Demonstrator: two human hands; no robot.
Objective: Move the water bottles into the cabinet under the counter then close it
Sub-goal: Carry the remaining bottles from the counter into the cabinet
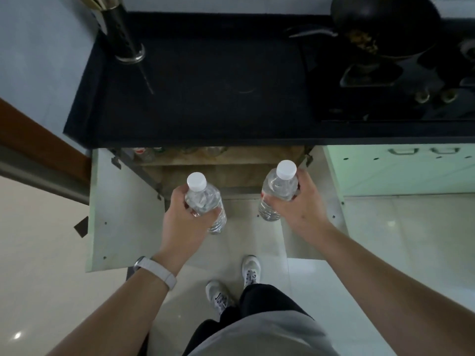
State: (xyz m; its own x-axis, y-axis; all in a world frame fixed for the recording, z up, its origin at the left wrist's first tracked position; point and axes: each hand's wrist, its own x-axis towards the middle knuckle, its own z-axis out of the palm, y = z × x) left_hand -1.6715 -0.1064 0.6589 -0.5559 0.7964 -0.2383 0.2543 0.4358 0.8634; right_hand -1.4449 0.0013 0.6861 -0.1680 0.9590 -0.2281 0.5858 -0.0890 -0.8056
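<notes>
The left water bottle [205,197], clear with a white cap, is being gripped round its body by the curled fingers of the left hand [180,217]. The right hand [300,204] is clasping the right water bottle [281,185] just below its cap. Both bottles are hanging above the floor tiles, in front of the open cabinet [231,173] and not yet inside it. The left door [120,206] and the right door [326,176] are standing swung outward. Above, the black counter [205,98] is carrying a wok [385,27] at the right.

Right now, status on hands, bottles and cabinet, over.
Left hand grips one water bottle, right hand the second bottle. Cabinet open, neither bottle inside yet. Nothing visible blocking it.
</notes>
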